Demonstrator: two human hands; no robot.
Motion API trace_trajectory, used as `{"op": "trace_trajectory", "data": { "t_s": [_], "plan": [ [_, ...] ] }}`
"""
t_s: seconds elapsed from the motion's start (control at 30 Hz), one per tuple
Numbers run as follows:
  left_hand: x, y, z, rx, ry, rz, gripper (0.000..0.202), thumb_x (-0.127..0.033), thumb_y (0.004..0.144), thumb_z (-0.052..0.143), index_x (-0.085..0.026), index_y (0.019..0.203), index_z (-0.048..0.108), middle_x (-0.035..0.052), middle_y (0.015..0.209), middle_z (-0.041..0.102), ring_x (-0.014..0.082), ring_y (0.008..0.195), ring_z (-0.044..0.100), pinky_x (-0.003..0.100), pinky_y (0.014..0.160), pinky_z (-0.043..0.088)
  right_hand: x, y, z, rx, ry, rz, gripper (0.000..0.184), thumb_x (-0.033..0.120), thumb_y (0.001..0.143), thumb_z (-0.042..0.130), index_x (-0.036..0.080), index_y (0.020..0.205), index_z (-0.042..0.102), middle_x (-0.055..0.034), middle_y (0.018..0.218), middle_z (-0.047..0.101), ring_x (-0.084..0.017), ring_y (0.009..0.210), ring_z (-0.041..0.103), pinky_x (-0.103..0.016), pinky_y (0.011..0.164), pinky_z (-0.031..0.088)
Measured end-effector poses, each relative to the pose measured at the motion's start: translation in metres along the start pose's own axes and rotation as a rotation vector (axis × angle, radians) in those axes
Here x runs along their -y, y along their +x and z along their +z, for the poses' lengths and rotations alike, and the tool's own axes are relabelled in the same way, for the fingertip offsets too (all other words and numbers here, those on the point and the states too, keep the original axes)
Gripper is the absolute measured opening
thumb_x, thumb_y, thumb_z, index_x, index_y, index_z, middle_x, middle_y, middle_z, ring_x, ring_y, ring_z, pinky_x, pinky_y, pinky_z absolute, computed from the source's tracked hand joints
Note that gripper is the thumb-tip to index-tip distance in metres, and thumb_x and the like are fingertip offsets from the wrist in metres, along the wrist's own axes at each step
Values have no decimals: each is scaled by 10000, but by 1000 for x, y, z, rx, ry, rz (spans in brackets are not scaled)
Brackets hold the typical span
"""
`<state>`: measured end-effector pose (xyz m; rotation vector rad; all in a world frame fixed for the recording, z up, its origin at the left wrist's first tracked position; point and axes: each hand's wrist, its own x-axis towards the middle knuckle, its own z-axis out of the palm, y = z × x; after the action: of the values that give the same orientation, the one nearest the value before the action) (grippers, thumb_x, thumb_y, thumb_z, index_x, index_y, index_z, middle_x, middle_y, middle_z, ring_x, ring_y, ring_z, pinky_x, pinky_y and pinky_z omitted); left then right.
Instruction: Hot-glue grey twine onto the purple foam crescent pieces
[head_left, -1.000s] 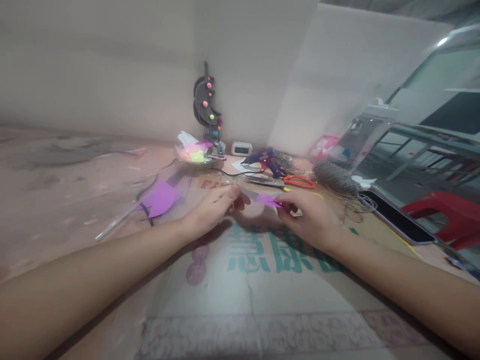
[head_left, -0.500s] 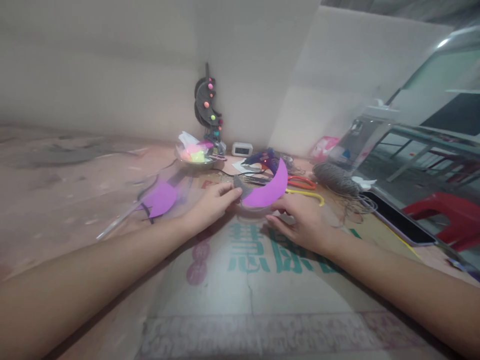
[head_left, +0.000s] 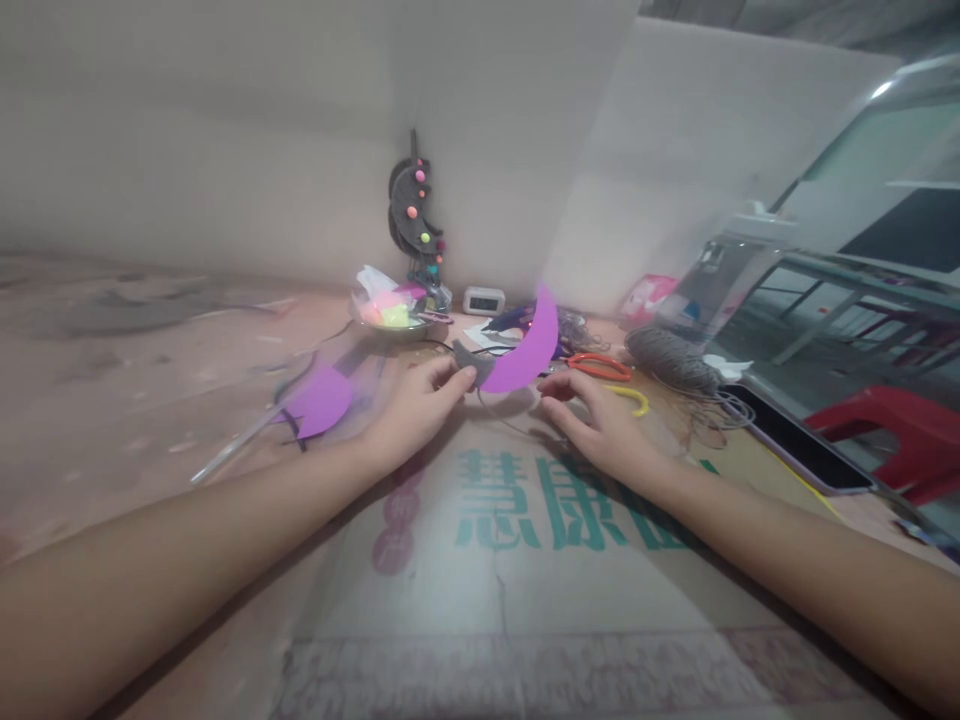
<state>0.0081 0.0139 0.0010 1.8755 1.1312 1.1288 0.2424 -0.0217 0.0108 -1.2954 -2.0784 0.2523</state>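
Observation:
My left hand (head_left: 418, 408) pinches the grey lower tip of a purple crescent-shaped foam piece (head_left: 529, 348) and holds it upright above a cardboard sheet (head_left: 525, 560) with green printed characters. My right hand (head_left: 600, 425) rests on the cardboard just right of the crescent, fingers loosely spread and curved, holding nothing. A second purple foam piece (head_left: 321, 398) lies flat to the left of my left hand.
Behind the hands lie orange-handled scissors (head_left: 600, 366), a blue glue gun (head_left: 517, 318), a small white clock (head_left: 484, 298), a bowl of coloured bits (head_left: 390, 312) and a dark crescent ornament with pompoms (head_left: 414, 215). A ball of grey twine (head_left: 670, 358) and a tablet (head_left: 795, 432) sit right.
The purple crescent, lying flat between both hands a second ago, has been lifted upright. My right hand let go of it and settled on the cardboard; my left hand keeps its grip.

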Motion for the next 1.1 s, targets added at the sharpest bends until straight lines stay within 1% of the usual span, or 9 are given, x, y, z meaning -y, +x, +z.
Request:
{"op": "trace_trajectory", "data": {
  "t_s": [0.1, 0.2, 0.3, 0.4, 0.53, 0.67, 0.77, 0.93, 1.1],
  "plan": [
    [-1, 0, 0, 20, 13, -9, 333, -439, 872, 486, -176, 667, 493, -26, 630, 497, 120, 607, 462, 242, 576, 343, 1, 1, -2, 18, -9, 2, 171, 310, 900, 507, 189, 1007, 564, -66, 972, 643, -202, 909, 596, -340, 815, 459],
    [-2, -1, -1, 50, -1, -52, 330, -440, 876, 469, -180, 671, 485, -33, 593, 477, 112, 553, 437, 235, 520, 317, -2, 6, -8, -14, -57, 26, 179, 318, 892, 511, 180, 989, 572, -67, 976, 649, -203, 908, 600, -333, 801, 459],
    [-3, -2, -1, 63, -10, -95, 323, -430, 871, 463, -185, 659, 470, -40, 557, 451, 106, 501, 406, 232, 473, 283, -13, 15, -17, -84, -76, 101, 165, 316, 880, 511, 181, 937, 587, -63, 951, 660, -203, 890, 610, -336, 796, 465],
    [-5, -2, -1, 72, -11, -113, 319, -424, 862, 465, -189, 646, 466, -42, 541, 447, 106, 482, 394, 235, 462, 273, -30, 24, -24, -125, -39, 176, 169, 313, 862, 517, 179, 922, 601, -63, 941, 673, -197, 866, 624, -348, 812, 479],
    [-6, -2, 1, 81, 0, -104, 322, -410, 853, 473, -189, 619, 456, -44, 531, 438, 107, 485, 392, 241, 476, 278, -56, 32, -28, -108, -18, 207, 271, 305, 822, 558, 163, 1047, 612, -93, 1022, 685, -206, 880, 646, -372, 817, 500],
    [-5, -1, 2, 103, 12, -98, 319, -405, 851, 481, -185, 621, 469, -47, 533, 438, 109, 506, 413, 239, 498, 290, -69, 47, -28, -50, -41, 139, 366, 296, 792, 588, 168, 1133, 627, -113, 1121, 669, -237, 967, 631, -407, 868, 482],
    [-2, 0, 2, 124, 6, -79, 326, -414, 857, 477, -183, 627, 472, -44, 547, 447, 113, 524, 428, 237, 505, 299, -67, 68, -24, -53, -88, 128, 375, 284, 745, 640, 162, 1099, 663, -116, 1049, 695, -272, 964, 621, -417, 867, 469],
    [3, 0, 3, 150, -26, -81, 324, -432, 864, 468, -182, 660, 495, -34, 573, 475, 119, 543, 446, 232, 492, 302, -69, 103, -4, -17, -19, 181, 318, 350, 691, 731, 144, 928, 687, -118, 849, 731, -271, 796, 652, -366, 735, 503],
    [6, 0, 5, 158, -59, -80, 329, -437, 866, 469, -179, 661, 475, -30, 599, 482, 115, 557, 444, 225, 498, 314, -78, 117, 14, -23, 72, 185, 345, 350, 674, 743, 137, 930, 655, -117, 855, 729, -241, 753, 649, -376, 719, 517]
  ]
}}
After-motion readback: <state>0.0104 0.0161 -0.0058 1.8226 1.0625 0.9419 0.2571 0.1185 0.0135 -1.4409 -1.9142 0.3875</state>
